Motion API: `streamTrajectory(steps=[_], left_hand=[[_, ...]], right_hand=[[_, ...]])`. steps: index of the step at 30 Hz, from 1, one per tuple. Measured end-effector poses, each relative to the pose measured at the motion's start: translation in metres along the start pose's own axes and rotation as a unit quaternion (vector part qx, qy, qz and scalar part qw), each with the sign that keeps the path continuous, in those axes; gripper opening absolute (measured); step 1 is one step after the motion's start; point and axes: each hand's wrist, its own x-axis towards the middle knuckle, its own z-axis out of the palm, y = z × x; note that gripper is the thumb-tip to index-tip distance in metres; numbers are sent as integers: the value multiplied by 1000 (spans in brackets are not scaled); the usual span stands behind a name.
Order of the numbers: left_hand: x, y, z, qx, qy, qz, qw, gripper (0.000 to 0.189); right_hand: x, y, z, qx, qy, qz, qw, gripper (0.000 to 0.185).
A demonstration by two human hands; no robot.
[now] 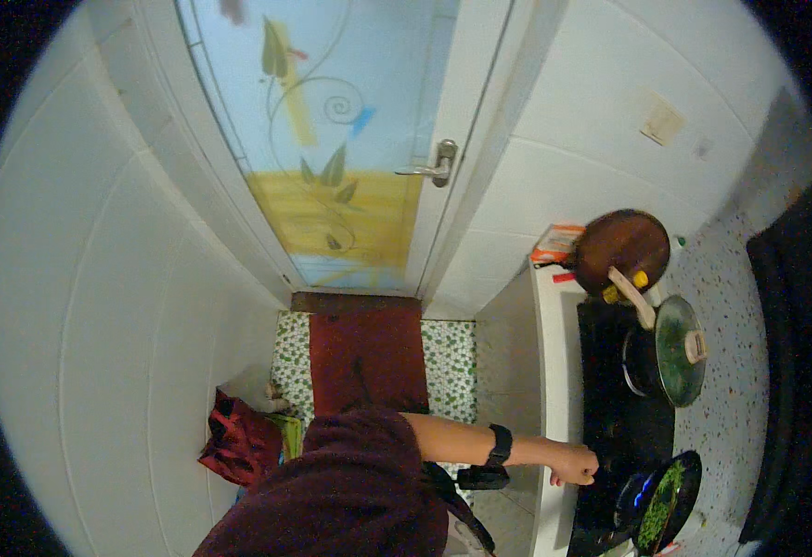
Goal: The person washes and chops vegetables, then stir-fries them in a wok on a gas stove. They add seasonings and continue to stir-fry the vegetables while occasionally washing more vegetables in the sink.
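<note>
My left hand (573, 464), with a black strap and device (486, 477) on its forearm, is at the front edge of the black gas stove (597, 390). Its fingers are curled, and whether they grip anything is hidden. Just beyond it, a dark wok (691, 480) holds chopped green vegetables (660, 508) over a lit burner with a blue flame (642, 491). Farther along the stove stands a dark pot (639, 362) under a glass lid (681, 355) with a pale knob. My right hand is out of view.
A round brown wooden board (625, 250) leans at the counter's far end, near a pale handle (632, 299) and an orange-and-white packet (559, 240). A door with patterned glass (336, 132) closes the narrow room. A dark red bag (242, 435) stands by the left wall.
</note>
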Motion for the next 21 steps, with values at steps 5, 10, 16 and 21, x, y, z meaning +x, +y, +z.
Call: streamTrajectory(steps=[5,10,16,21], left_hand=[[-81,-84,-50,-11,110,-93,990,26],[-258,-130,-87,287,232,-300,880,29],[-401,-135,-10,211,279,-483,803,28],[-428,-114,56,148,191,-437,867,37]], right_hand=[[30,-2,60,-50,-57,-28,997,46],[50,5,111,-121,-96,-58,986,40],[72,26,128,-228,-91,-102,964,33],[57,18,69,-343,-15,-168,924,28]])
